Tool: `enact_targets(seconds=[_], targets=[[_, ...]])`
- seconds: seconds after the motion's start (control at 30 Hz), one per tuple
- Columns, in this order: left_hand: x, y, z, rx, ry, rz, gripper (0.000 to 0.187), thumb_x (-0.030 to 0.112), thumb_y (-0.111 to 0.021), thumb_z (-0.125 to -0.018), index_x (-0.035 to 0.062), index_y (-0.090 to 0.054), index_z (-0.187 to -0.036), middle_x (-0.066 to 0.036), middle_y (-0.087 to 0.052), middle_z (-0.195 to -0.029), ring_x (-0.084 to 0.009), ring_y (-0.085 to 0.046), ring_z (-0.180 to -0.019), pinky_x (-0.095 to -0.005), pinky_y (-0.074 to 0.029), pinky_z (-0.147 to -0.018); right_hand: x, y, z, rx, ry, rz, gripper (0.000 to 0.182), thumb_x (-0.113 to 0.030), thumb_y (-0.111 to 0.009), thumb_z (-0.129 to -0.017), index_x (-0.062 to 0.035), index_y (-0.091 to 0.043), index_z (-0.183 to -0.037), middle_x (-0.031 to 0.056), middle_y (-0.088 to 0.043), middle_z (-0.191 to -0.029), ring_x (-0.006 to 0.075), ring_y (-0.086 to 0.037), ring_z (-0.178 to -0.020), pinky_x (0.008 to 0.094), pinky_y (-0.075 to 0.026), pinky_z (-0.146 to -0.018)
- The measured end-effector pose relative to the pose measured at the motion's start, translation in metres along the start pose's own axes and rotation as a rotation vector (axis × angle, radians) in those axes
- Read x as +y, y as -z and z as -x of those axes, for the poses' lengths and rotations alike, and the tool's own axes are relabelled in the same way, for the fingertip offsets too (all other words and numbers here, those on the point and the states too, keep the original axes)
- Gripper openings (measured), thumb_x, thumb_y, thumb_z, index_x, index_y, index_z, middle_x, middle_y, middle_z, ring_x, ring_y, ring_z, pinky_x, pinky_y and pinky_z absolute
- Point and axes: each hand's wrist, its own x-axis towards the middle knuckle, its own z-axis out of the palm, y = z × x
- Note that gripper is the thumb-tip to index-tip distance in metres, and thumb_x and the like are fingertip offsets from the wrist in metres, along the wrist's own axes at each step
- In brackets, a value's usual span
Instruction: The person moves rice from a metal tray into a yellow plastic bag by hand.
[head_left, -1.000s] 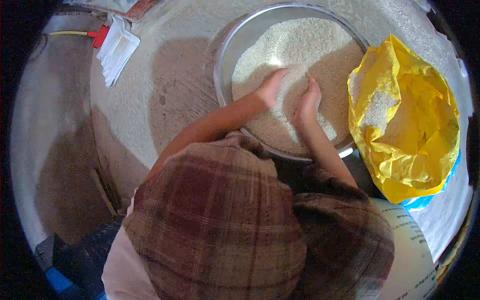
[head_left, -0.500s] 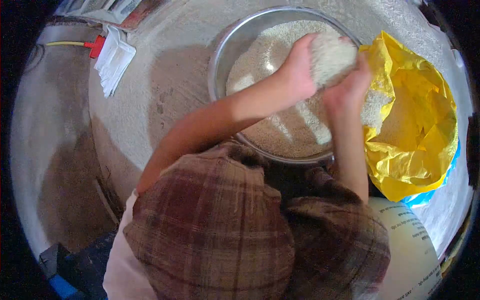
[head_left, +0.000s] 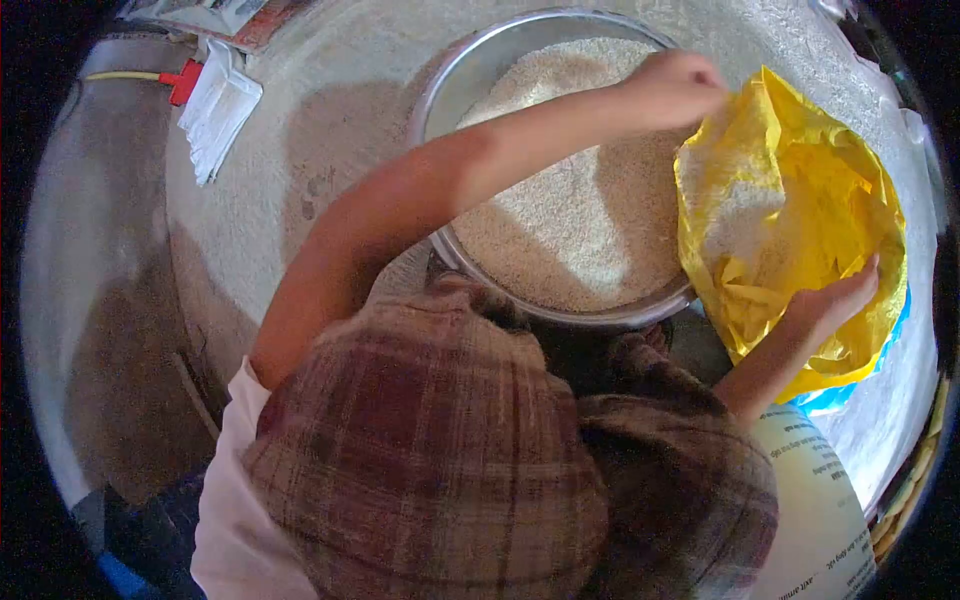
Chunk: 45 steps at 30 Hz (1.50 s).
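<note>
My left hand [head_left: 675,90] is closed at the upper left rim of the yellow bag [head_left: 845,155], its fingers curled and slightly blurred. Over the bag's front right side, my right hand [head_left: 835,302] is open, fingers stretched to the right and nothing visible in it. A pale blur of grain [head_left: 742,220] shows at the bag's left inner side. To the left stands a wide metal basin [head_left: 470,262], holding a broad layer of pale rice-like grain [head_left: 560,220]. My left forearm crosses above the basin.
A white folded sheet-like thing [head_left: 222,110] and a red piece on a yellow cord [head_left: 182,82] lie at upper left on the concrete floor [head_left: 250,200]. A printed pale sack or container [head_left: 815,490] stands beside my right leg. Blue material [head_left: 830,400] shows under the yellow bag.
The two hands, cupped together around grain above the basin, have parted. The left moved up and right to the bag's rim; the right moved down and right over the bag. The bag's left side spread leftward.
</note>
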Motion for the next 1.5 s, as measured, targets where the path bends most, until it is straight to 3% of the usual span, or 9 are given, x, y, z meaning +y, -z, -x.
enact_targets(seconds=[0.2, 0.5, 0.87, 1.03, 1.1, 1.17, 1.3, 1.4, 1.5], targets=[[-0.043, -0.009, 0.032, -0.290, 0.625, 0.537, 0.023, 0.026, -0.049, -0.075, 0.0063, -0.051, -0.087, -0.004, -0.052, -0.083, -0.0100, -0.047, -0.073, -0.0236, -0.038, -0.062, 0.005, -0.011, 0.021, -0.105, 0.383, 0.226, 0.039, -0.027, -0.047, -0.077, 0.0028, -0.045, -0.102, 0.0118, -0.046, -0.101, 0.0183, -0.041, -0.095, 0.0287, -0.031, -0.083], [-0.046, -0.014, 0.036, -0.210, 0.457, 0.461, 0.013, 0.020, -0.054, -0.073, 0.0071, -0.056, -0.075, 0.000, -0.053, -0.069, -0.0081, -0.047, -0.060, -0.0207, -0.036, -0.055, 0.016, -0.006, 0.038, -0.530, 0.473, 0.977, 0.046, -0.038, -0.055, -0.069, 0.0011, -0.050, -0.093, 0.0176, -0.052, -0.089, 0.0300, -0.049, -0.086, 0.0339, -0.037, -0.076], [0.013, -0.010, 0.035, -0.163, 0.301, 0.819, 0.011, 0.013, -0.055, -0.073, 0.0031, -0.053, -0.078, -0.003, -0.054, -0.074, -0.0079, -0.048, -0.067, -0.0202, -0.038, -0.064, 0.014, 0.011, 0.013, -0.559, 0.272, 0.863, 0.040, -0.032, -0.057, -0.069, 0.0017, -0.051, -0.090, 0.0181, -0.053, -0.083, 0.0309, -0.051, -0.079, 0.0345, -0.039, -0.070], [0.051, -0.017, 0.028, -0.272, 0.210, 0.852, 0.013, 0.013, -0.053, -0.074, 0.0014, -0.052, -0.080, -0.003, -0.053, -0.075, -0.0080, -0.048, -0.069, -0.0199, -0.038, -0.066, 0.007, 0.005, 0.021, -0.327, 0.567, 0.815, 0.044, -0.031, -0.056, -0.070, 0.0022, -0.048, -0.097, 0.0190, -0.050, -0.092, 0.0302, -0.046, -0.090, 0.0357, -0.036, -0.075], [0.066, -0.021, 0.026, -0.351, 0.179, 0.575, 0.014, 0.014, -0.053, -0.074, 0.0016, -0.051, -0.081, -0.002, -0.052, -0.074, -0.0078, -0.047, -0.070, -0.0196, -0.037, -0.065, 0.001, 0.007, 0.018, -0.373, 0.440, 0.652, 0.043, -0.030, -0.054, -0.072, 0.0022, -0.046, -0.099, 0.0176, -0.047, -0.098, 0.0292, -0.044, -0.093, 0.0341, -0.034, -0.078], [0.077, -0.024, 0.024, -0.398, 0.171, 0.521, 0.016, 0.015, -0.054, -0.074, 0.0008, -0.051, -0.081, -0.002, -0.052, -0.074, -0.0073, -0.047, -0.069, -0.0193, -0.037, -0.063, -0.016, 0.008, 0.022, -0.355, -0.059, 0.069, 0.036, -0.028, -0.052, -0.074, 0.0016, -0.049, -0.093, 0.0156, -0.045, -0.099, 0.0280, -0.044, -0.091, 0.0317, -0.033, -0.080], [0.082, -0.042, 0.016, -0.433, 0.044, 0.216, 0.018, 0.016, -0.054, -0.074, -0.0005, -0.051, -0.080, -0.003, -0.053, -0.071, -0.0070, -0.047, -0.066, -0.0202, -0.038, -0.060, -0.016, 0.010, 0.020, -0.454, 0.027, 0.308, 0.035, -0.027, -0.051, -0.076, 0.0018, -0.050, -0.094, 0.0118, -0.047, -0.100, 0.0213, -0.040, -0.096, 0.0304, -0.028, -0.085], [0.076, -0.048, 0.015, -0.412, -0.113, 0.015, 0.015, 0.013, -0.053, -0.072, -0.0014, -0.052, -0.079, -0.003, -0.054, -0.071, -0.0073, -0.048, -0.065, -0.0216, -0.039, -0.059, -0.009, 0.009, 0.022, -0.376, 0.536, 0.662, 0.027, -0.027, -0.058, -0.070, -0.0033, -0.053, -0.082, 0.0130, -0.049, -0.083, 0.0249, -0.043, -0.085, 0.0332, -0.032, -0.078], [0.068, -0.045, 0.023, -0.422, -0.082, 0.097, 0.017, 0.013, -0.052, -0.073, -0.0020, -0.053, -0.081, -0.003, -0.054, -0.073, -0.0073, -0.048, -0.066, -0.0220, -0.040, -0.061, -0.005, 0.016, 0.013, -0.662, 0.132, 0.494, 0.027, -0.027, -0.059, -0.068, -0.0034, -0.054, -0.079, 0.0111, -0.049, -0.085, 0.0250, -0.043, -0.085, 0.0339, -0.032, -0.077]])
